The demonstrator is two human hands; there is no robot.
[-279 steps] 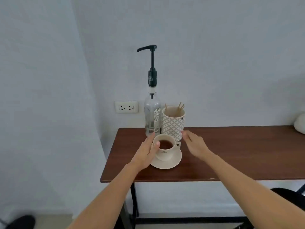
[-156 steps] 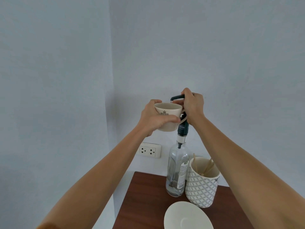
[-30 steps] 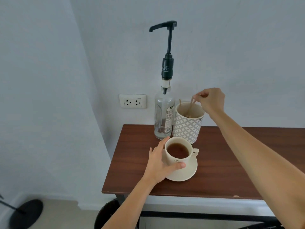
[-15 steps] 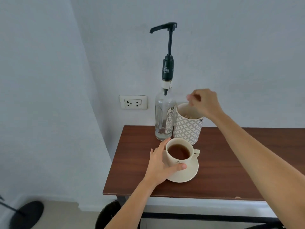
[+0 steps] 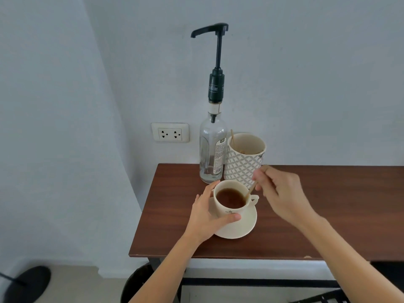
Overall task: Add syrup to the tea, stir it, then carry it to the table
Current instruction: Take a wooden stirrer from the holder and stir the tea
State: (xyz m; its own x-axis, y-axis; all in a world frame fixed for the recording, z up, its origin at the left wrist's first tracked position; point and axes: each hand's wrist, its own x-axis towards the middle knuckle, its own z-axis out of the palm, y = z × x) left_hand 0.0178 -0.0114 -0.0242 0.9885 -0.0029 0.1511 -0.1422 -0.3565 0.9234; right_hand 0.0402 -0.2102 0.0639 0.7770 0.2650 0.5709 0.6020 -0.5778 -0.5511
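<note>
A cream teacup [image 5: 227, 212] of dark tea stands on a cream saucer [image 5: 242, 226] near the left end of a brown wooden table [image 5: 306, 226]. My left hand [image 5: 207, 217] wraps the cup's left side. My right hand [image 5: 282, 193] pinches a thin wooden stir stick [image 5: 250, 191] whose lower end dips into the tea at the cup's right rim. Behind the cup stands a clear glass syrup bottle [image 5: 212, 154] with a tall black pump.
A patterned white mug [image 5: 244, 162] with more wooden sticks stands right of the bottle. A wall socket [image 5: 170, 132] sits left of the bottle. The table's left and front edges are close to the saucer. A dark round base [image 5: 28, 283] lies on the floor at lower left.
My right hand has drawn a stick out of the patterned mug and brought it down to the cup, its tip now in the tea. My left hand stays on the cup.
</note>
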